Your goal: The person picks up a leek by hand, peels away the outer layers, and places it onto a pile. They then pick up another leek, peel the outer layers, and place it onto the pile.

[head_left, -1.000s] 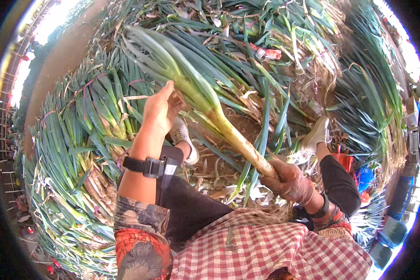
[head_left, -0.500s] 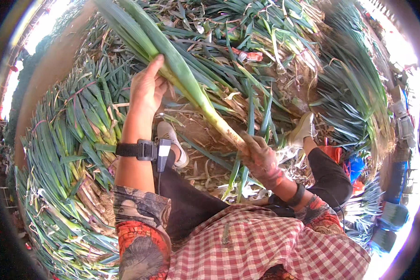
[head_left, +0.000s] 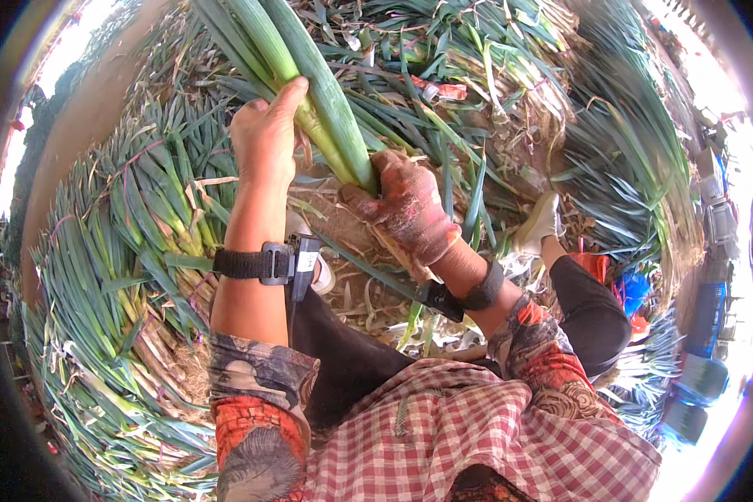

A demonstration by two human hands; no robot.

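A long green onion (head_left: 335,138) slants across the view in front of me, its green leaves running to the top edge. My left hand (head_left: 265,134) grips it at the base of the leaves, thumb lying along the top. Lower down, my right hand (head_left: 410,207) is wrapped round the stalk where green leaf meets pale stem. That hand looks gloved or coated with dirt. The lower stem and root end are mostly hidden behind my right hand and wrist.
Bundled green onions (head_left: 134,209) lie heaped on the left. More piles (head_left: 627,151) spread along the right and far side. Loose leaves and peelings litter the ground round my shoes (head_left: 537,224). A red bag (head_left: 591,266) and a blue bag (head_left: 636,291) lie beyond my right knee.
My right hand has slid from the root end up the stalk, closer to my left hand. The left hand still holds the green onion and has shifted slightly.
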